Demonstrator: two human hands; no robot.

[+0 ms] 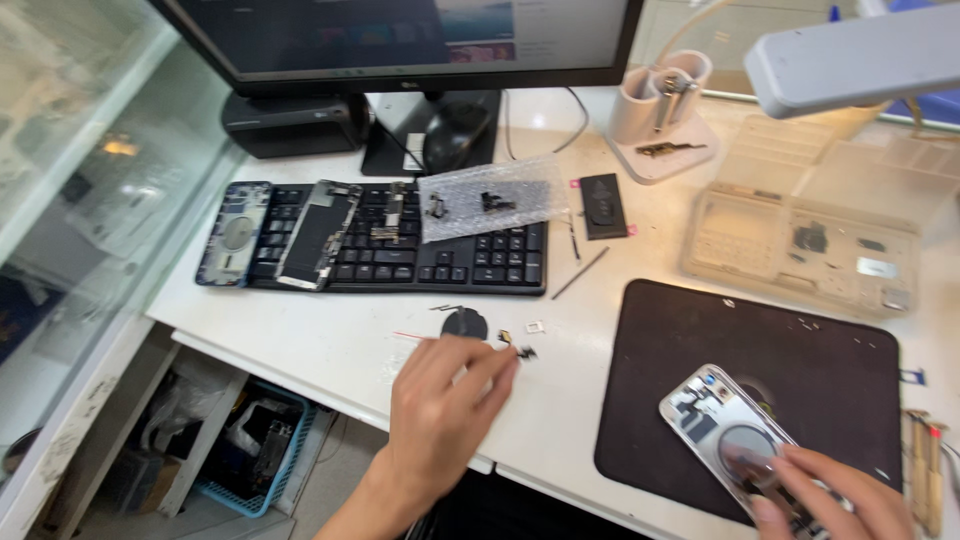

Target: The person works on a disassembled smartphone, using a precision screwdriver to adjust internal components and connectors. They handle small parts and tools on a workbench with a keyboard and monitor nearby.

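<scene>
The white surface carries a monitor, a black keyboard strewn with phone parts, a clear parts tray and a black mat. On the mat lies an opened phone shell, silvery, thin and stiff. It looks light and slippery, with delicate inner parts, so its edges seem the safest hold. The right hand lies flat over its lower end, fingers spread, pressing rather than gripping. The left hand reaches with fingers loosely curled toward a tiny black part just beside a small black disc; it looks fragile and best pinched by fingertips. Whether the hand holds anything I cannot tell.
</scene>
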